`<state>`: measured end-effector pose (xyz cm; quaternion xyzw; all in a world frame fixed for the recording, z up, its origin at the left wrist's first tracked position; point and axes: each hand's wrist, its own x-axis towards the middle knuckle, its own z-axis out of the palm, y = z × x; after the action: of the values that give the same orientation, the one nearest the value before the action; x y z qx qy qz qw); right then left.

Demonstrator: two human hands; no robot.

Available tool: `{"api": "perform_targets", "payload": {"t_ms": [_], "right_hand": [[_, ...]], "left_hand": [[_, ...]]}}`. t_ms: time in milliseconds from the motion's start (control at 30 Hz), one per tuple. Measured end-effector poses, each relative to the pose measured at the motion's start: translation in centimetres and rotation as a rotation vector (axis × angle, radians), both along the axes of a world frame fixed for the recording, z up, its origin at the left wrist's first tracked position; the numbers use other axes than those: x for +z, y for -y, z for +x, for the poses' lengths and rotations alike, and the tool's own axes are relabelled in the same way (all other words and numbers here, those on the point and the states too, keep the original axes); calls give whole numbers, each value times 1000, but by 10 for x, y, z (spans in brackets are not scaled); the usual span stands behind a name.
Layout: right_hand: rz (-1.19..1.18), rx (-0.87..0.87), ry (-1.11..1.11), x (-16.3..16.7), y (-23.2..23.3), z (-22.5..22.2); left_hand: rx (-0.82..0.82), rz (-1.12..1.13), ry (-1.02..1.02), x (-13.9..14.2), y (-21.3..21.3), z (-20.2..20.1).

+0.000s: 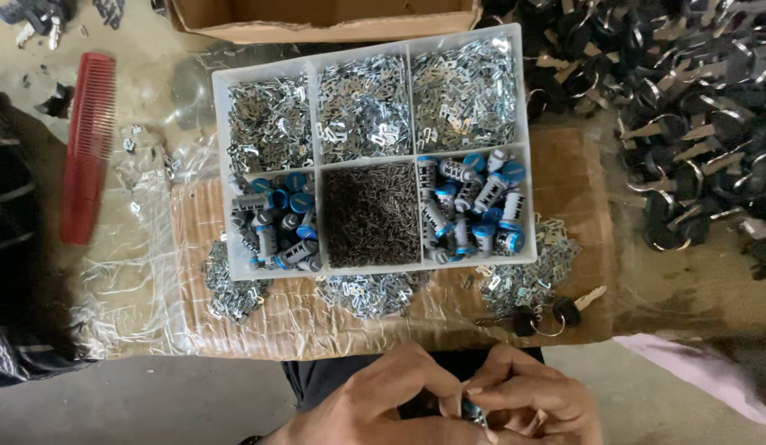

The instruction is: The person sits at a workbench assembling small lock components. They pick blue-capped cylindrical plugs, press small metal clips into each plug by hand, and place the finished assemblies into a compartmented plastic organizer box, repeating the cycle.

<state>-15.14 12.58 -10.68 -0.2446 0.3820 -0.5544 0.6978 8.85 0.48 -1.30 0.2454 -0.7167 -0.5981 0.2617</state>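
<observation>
Both hands pinched together below the desk's near edge: left hand (375, 395) and right hand (523, 395) closed around a small blue-tipped lock cylinder (474, 412). Mostly hidden between fingertips, long axis impossible to tell. Compartment tray (366, 156) straight ahead, well apart.

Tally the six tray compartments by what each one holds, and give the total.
Compartments of the white tray by contents:
Flat silver metal plates: 3 (the whole back row)
Lock cylinders with blue caps: 2 (front left and front right)
Small dark pins: 1 (front middle)
Total: 6 compartments
</observation>
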Motion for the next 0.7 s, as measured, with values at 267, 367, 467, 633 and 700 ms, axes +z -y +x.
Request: {"api": "perform_targets", "payload": {"t_ms": [267,367,467,633,700], "right_hand": [[-65,159,-107,1,6,-7],[-109,317,-257,-6,9,-24],[-153,116,-124,-11,1,-28],[-44,-144,12,1,-8,-23],[-14,-131,45,11,-3,-24]], "left_hand": [[-59,-191,-1,-4,5,-1],[-14,287,-76,-16,-6,-9],[152,542,-199,-25,-14,-19],[380,-481,555,-15,-2,-40],[394,-697,678,-6,9,-43]]}}
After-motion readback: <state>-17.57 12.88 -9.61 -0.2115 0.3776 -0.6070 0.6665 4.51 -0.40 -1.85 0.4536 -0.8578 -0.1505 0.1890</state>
